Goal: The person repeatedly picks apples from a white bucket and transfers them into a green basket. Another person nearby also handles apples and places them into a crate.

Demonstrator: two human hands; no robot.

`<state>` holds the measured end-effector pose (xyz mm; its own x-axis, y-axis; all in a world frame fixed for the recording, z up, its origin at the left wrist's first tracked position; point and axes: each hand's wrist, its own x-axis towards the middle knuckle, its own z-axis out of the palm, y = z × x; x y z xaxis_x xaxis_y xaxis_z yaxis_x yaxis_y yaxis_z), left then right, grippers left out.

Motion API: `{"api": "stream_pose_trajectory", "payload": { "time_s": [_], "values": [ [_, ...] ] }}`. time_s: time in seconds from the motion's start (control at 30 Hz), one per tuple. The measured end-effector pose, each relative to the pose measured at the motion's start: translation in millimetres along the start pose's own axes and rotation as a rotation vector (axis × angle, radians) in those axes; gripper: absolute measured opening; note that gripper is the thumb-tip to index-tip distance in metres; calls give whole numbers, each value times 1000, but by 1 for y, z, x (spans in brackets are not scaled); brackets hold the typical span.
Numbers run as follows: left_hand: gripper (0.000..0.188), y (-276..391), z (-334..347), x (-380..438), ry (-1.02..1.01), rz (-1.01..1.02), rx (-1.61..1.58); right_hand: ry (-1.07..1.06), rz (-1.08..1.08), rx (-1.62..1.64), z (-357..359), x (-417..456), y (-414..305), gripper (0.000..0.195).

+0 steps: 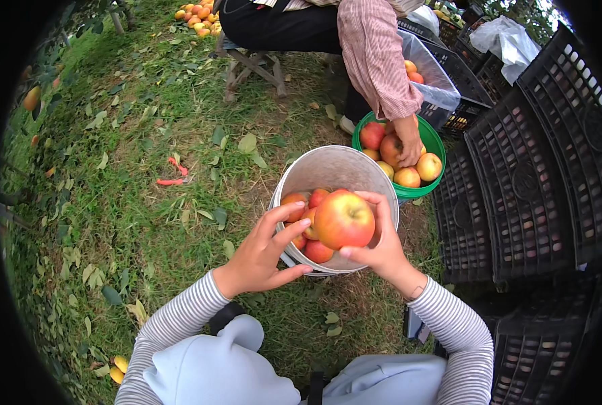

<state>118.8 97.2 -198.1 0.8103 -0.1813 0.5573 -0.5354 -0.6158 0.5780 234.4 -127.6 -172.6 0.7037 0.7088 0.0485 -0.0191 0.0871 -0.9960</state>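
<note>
My right hand (382,238) grips a red and yellow apple (344,219) by its right side, above a white plastic bucket (326,164). Just left of that apple is my left hand (270,245), fingers apart, holding nothing. Several red apples (318,251) lie in the bottom of the bucket, partly hidden by the held apple and my fingers. Behind the bucket, to the right, stands a green bucket (440,152) filled with apples, and another person's hand (408,142) reaches into it.
Red-handled pruning shears (174,174) lie on the grass at left. Stacked black plastic crates (528,177) rise at right. A co-worker sits on a wooden stool (255,68) beside a lined crate (430,66). An apple pile (199,17) lies farther back; fruit hangs at far left.
</note>
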Motion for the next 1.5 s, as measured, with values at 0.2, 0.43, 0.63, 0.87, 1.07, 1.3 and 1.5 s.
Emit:
{"api": "stream_pose_trajectory", "payload": {
  "time_s": [0.2, 0.43, 0.63, 0.87, 1.07, 1.3, 1.5],
  "values": [
    [85, 2, -1, 1, 1, 5, 3, -12, -309, -453, 4, -1, 1, 93],
    [73, 16, -1, 11, -31, 63, 114, -20, -452, -584, 7, 4, -2, 90],
    [71, 17, -7, 5, -60, 89, 165, 122, -281, -638, -17, 17, 4, 87],
    [72, 3, -19, -8, -109, 3, 207, 585, -162, -678, -107, 68, 23, 88],
    [73, -6, -21, -13, -118, -41, 176, 770, -74, -1007, -157, 115, 55, 87],
    [72, -15, -35, -25, -126, -87, 215, 735, -29, -1434, -152, 125, 75, 83],
    [70, -17, -35, -26, -117, -115, 193, 727, -55, -1530, -156, 129, 79, 81]
  ]
}}
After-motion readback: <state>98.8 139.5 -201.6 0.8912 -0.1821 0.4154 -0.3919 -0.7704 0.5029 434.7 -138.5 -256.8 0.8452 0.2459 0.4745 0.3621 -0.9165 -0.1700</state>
